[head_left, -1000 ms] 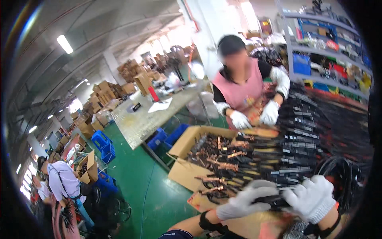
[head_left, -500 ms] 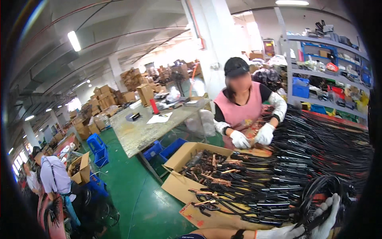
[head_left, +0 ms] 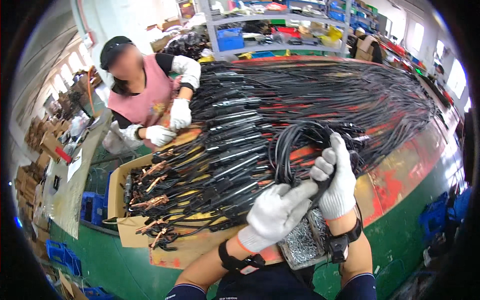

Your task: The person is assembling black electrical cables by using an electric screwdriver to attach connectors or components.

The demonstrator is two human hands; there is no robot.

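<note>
One grey shelving unit (head_left: 280,49) is standing beyond the paint-stained table (head_left: 395,186); one gloved co-worker (head_left: 142,97) is bending at its left side, near an open cardboard box (head_left: 131,237). Many smooth black cables (head_left: 380,92) are lying in rows. One looped coil (head_left: 281,157) is showing over them, the knit-gloved right hand (head_left: 338,181) curling tightly round its near end. The left hand (head_left: 281,212), fingers half bent, is meeting it; cannot tell whether gripping.

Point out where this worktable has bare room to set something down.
Right front of the table: a bare patch between cables, right hand and edge. Front left: a narrow bare strip between cables and edge, left of metal bits. Crowded: the middle, under cables and the coil.
</note>
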